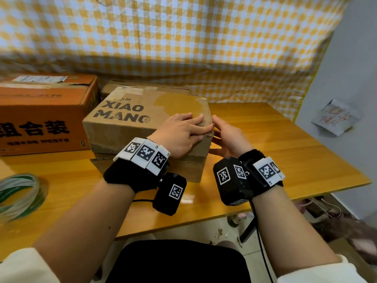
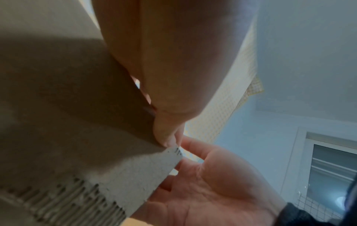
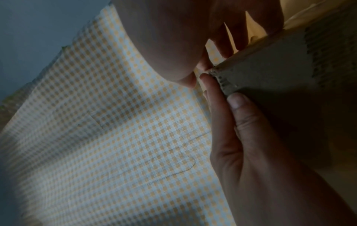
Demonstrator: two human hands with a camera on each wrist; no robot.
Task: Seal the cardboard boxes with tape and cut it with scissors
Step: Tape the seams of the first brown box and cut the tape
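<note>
We find the brown printed cardboard box (image 1: 146, 127) mid-table, left hand (image 1: 179, 135) flat on its top corner, right hand (image 1: 230, 137) open beside it; untaped flaps may spring apart.

Yellow checked cloth (image 1: 183, 37) behind wood table (image 1: 285, 139), note (image 1: 336, 117) on wall

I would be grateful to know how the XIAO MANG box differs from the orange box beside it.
The XIAO MANG box is plain brown; the orange box is orange with black characters. The XIAO MANG box looks smaller and stands skewed on the table, while the orange box runs off the frame's left edge. The left hand and right hand rest on the XIAO MANG box; nothing touches the orange box. Both are cardboard.
</note>
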